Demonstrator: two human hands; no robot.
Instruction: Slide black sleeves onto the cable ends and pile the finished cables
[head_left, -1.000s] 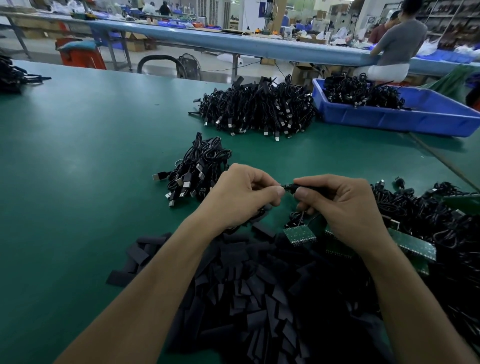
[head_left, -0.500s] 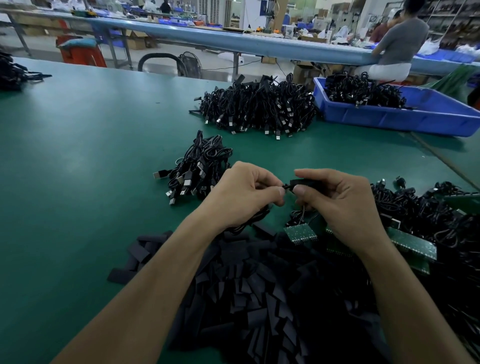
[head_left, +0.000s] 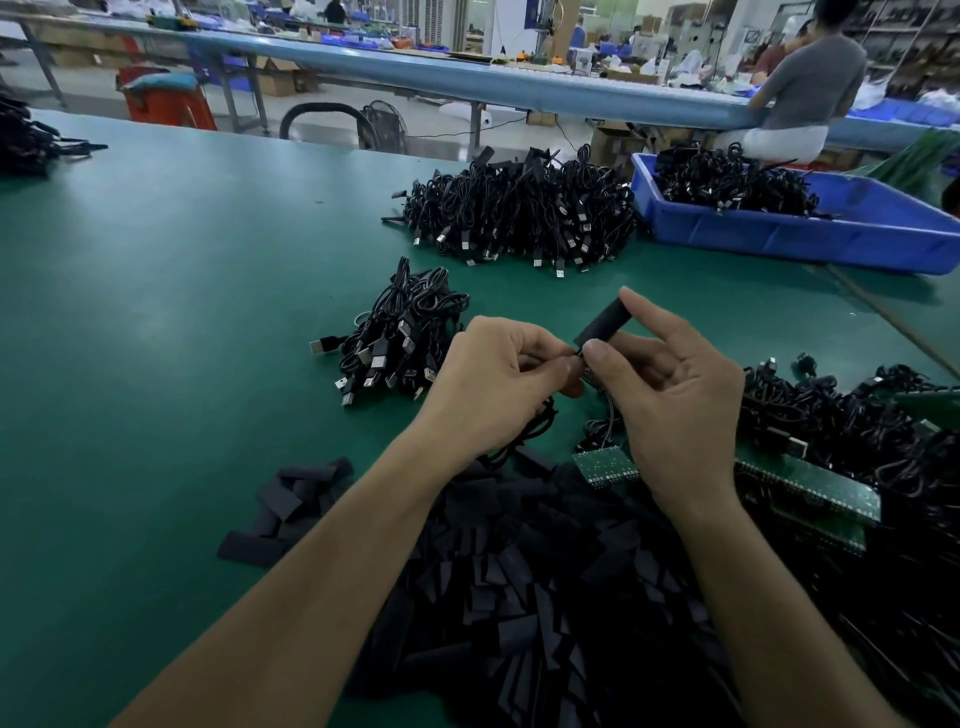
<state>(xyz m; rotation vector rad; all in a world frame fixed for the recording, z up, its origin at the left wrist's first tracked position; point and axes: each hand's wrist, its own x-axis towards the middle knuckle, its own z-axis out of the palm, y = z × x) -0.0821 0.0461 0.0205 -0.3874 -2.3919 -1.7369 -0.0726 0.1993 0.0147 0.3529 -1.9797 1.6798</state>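
Above the heap of loose sleeves (head_left: 519, 571), my right hand (head_left: 675, 395) pinches a black sleeve (head_left: 605, 323) and my left hand (head_left: 493, 389) pinches the cable (head_left: 611, 410) at its mouth: threading step, I judge, needing a straight push.

2 hands (head_left: 498, 387) (head_left: 675, 400), 1 blue bin (head_left: 779, 240).
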